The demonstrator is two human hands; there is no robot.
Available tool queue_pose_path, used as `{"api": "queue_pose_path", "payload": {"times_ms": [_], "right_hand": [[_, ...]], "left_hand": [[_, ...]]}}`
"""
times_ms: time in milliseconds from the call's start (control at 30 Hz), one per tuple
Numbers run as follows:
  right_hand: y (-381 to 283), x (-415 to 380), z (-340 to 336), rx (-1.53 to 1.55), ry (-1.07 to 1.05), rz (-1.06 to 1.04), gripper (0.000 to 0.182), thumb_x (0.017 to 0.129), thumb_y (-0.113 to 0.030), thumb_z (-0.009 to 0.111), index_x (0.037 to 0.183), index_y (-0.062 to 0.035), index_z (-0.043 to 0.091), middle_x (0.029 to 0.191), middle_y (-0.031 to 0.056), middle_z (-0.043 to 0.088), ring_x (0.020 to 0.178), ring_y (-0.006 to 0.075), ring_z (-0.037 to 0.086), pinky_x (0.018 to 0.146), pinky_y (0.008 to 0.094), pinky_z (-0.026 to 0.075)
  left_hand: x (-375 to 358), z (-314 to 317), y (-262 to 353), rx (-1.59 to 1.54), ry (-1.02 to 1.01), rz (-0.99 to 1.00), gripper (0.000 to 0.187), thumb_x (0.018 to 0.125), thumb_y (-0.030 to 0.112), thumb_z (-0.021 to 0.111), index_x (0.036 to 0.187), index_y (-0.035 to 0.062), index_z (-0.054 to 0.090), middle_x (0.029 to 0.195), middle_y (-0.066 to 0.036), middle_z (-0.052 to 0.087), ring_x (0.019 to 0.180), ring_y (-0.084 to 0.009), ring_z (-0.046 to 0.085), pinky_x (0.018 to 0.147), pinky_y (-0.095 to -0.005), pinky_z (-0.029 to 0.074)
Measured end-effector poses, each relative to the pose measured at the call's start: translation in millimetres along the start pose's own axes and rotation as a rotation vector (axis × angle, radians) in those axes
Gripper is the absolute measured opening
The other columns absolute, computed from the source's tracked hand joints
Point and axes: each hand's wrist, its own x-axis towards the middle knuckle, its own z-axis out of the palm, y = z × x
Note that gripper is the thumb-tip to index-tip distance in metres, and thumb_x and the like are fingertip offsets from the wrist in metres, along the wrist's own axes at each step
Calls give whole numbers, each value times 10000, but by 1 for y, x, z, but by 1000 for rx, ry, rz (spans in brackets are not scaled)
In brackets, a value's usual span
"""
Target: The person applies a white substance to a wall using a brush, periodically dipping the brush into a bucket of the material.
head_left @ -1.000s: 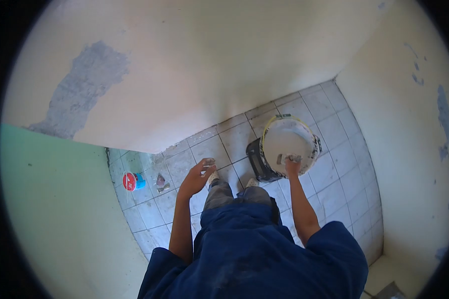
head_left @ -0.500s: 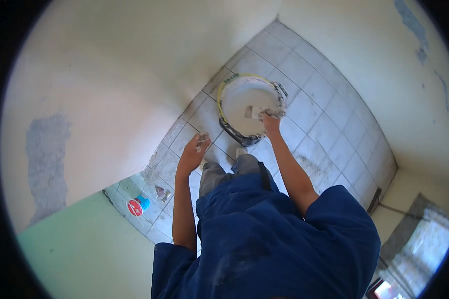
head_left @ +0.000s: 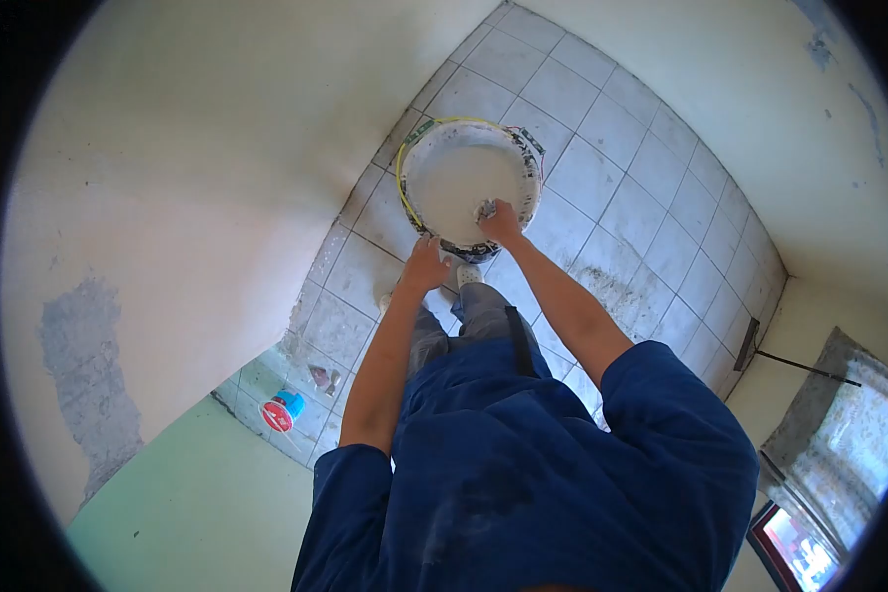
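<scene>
A large round tub (head_left: pixel 533 202) of whitish paste (head_left: pixel 454 178) stands on the tiled floor in front of my feet. My right hand (head_left: pixel 500 223) is closed on a paste-smeared tool (head_left: pixel 485 210), over the near right part of the paste; the tool's blade is mostly hidden. At the tub's near left rim is my left hand (head_left: pixel 426 264), its fingers bent against or just beside the rim. Whether it grips the rim cannot be made out.
Walls rise left and right of the tiled floor (head_left: pixel 587 118). A small blue and red container (head_left: pixel 280 410) stands at the lower left, near a small flat scrap (head_left: pixel 322 378). A window (head_left: pixel 849 444) is at the lower right.
My left hand has moved right and forward to the tub's rim. My right hand has shifted left with the tool, which now sits lower in the tub. The view has shifted slightly.
</scene>
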Motion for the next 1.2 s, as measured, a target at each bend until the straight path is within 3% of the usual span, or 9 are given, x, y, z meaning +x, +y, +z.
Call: {"api": "queue_pose_path", "payload": {"times_ms": [100,200,267,333,433,733,933,1067,1200], "right_hand": [[-6,-1,-27,218,-143,64,336,674,-179,675,924,20,574,925,172,628,872,283,617,728,390,494],[17,6,-18,777,31,193,258,723,-95,640,954,-15,557,945,117,610,869,235,611,710,368,515],[60,10,-11,800,-45,-46,230,760,-64,608,978,-31,544,947,98,597,863,237,609,718,376,528],[22,3,-50,1432,-139,514,176,817,-28,541,992,-35,531,961,106,583,867,244,606,746,407,545],[17,7,-52,1569,-98,574,179,831,-26,517,1010,-20,518,977,113,582,871,243,605,756,403,546],[26,-5,-70,1530,-27,536,177,835,-52,533,1007,-11,530,955,104,593,814,218,606,663,342,551],[9,-25,-68,1435,149,603,219,792,-27,569,1007,-28,525,951,98,570,834,218,592,670,359,562],[17,-39,-53,1510,245,644,252,773,-35,591,1014,-65,528,955,83,560,860,215,574,706,368,552],[21,-49,-46,1516,390,666,184,800,-19,560,978,-10,514,928,109,572,847,237,591,705,403,567]], "left_hand": [[-10,4,-2,44,-13,8,603,828,281,560,1300,-36,361,1384,-252,297,1272,-373,319,1054,-402,280],[-16,-1,-2,37,-38,5,600,831,273,554,1303,-40,358,1393,-246,288,1272,-368,322,1054,-399,278],[-18,-5,0,0,-70,-16,595,833,271,551,1306,-36,358,1403,-231,281,1272,-357,328,1052,-395,283],[-20,-11,3,-46,-107,-46,592,836,270,546,1309,-32,357,1414,-213,273,1267,-344,341,1050,-388,287],[-13,4,-12,-37,-24,-8,556,839,273,543,1291,-12,391,1400,-198,308,1258,-326,360,1037,-382,309],[-7,-36,-41,-445,-25,-55,493,840,318,569,1205,4,465,1224,-217,508,1125,-343,501,941,-393,389],[27,-53,-64,-395,206,-106,592,816,332,587,1257,-11,390,1183,-288,508,1137,-389,484,947,-409,389],[52,-70,-60,-391,148,-130,669,801,330,600,1303,-15,324,1189,-291,500,1138,-398,476,947,-424,385],[80,-79,-51,-466,90,-82,647,804,258,594,1313,-18,305,1193,-294,494,1132,-407,474,940,-437,386]]}}
